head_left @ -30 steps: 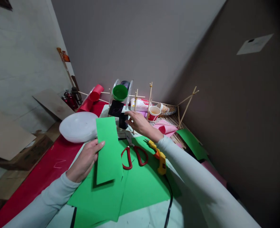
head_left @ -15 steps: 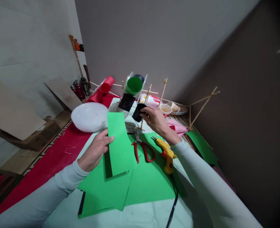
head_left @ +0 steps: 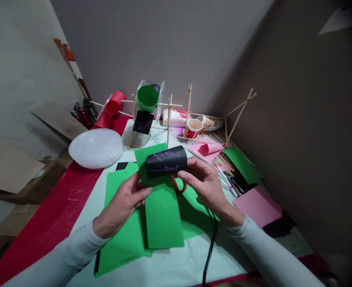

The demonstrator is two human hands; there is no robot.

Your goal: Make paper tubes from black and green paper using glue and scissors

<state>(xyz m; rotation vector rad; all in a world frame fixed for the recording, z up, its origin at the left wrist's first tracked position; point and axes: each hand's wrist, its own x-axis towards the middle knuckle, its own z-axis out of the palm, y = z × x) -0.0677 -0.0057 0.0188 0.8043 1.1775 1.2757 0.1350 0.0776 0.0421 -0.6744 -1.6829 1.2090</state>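
Black tube gripped in right hand, above green strip.

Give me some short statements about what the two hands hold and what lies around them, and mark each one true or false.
1. The right hand holds a black tube with purple marks. True.
2. The left hand holds the red scissors. False: it holds a green paper strip.
3. The white dish lies on the person's right side. False: it lies on the left side.
4. A green cup is at the back, among wooden sticks. True.
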